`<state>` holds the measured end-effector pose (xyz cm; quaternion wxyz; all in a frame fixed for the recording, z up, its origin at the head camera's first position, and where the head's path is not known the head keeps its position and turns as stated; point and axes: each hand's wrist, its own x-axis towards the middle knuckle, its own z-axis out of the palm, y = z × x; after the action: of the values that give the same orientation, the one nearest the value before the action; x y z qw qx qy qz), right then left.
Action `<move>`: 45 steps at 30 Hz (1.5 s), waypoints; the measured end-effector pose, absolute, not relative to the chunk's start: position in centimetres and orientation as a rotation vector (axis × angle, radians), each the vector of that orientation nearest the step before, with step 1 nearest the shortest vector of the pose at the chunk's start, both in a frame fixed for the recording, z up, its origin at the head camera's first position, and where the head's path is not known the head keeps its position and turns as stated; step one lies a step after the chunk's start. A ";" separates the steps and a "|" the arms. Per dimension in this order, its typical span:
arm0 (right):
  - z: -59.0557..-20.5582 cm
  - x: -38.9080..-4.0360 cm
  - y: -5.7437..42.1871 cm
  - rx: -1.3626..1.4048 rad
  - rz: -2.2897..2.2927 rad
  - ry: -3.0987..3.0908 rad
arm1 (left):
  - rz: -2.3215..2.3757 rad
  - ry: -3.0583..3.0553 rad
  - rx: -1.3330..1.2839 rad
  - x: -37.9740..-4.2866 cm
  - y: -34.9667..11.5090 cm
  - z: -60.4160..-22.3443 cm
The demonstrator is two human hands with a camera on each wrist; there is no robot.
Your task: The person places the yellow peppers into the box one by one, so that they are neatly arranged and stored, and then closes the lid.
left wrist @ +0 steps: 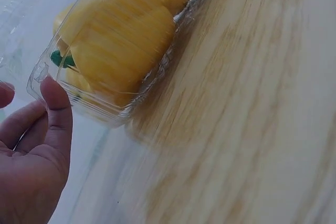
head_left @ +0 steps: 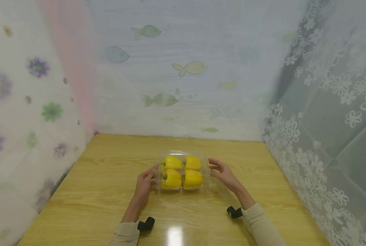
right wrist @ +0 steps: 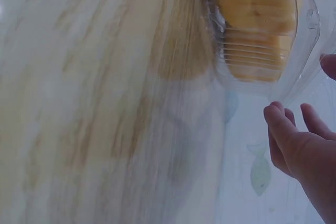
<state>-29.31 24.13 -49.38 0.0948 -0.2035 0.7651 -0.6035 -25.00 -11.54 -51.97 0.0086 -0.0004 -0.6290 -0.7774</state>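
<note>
A clear plastic clamshell box [head_left: 183, 153] with several yellow bell peppers [head_left: 192, 179] inside sits mid-table, in front of me. At its left end, my left hand [head_left: 144, 184] pinches the rim; the left wrist view shows the thumb [left wrist: 56, 100] laid on the box's corner. My right hand [head_left: 225, 175] is beside the right end, fingers spread and fairly straight. Seen from the right wrist, these fingertips [right wrist: 274, 109] are right by the rim, not curled round it. Green stems [left wrist: 63, 59] show through the plastic.
The box stands on a light wood-grain table [head_left: 115, 164]. Fabric printed with fish [head_left: 189, 68] hangs behind it, and flowered sheets [head_left: 52, 111] close in both sides. A black wrist device [head_left: 146, 224] is on each forearm.
</note>
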 end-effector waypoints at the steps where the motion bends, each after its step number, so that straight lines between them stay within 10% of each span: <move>1: -49.4 -29.2 24.2 -0.604 -1.775 2.274 | -2.431 -1.965 0.001 -25.0 -11.5 -52.0; 45: -49.6 -28.6 25.8 -0.589 -1.524 1.966 | -2.083 -2.616 -0.091 -25.1 -14.5 -50.3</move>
<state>-28.55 25.85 -49.63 0.2883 -0.2204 0.7364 -0.5709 -25.14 -14.54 -50.28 -0.1017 -0.0270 -0.7780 -0.6194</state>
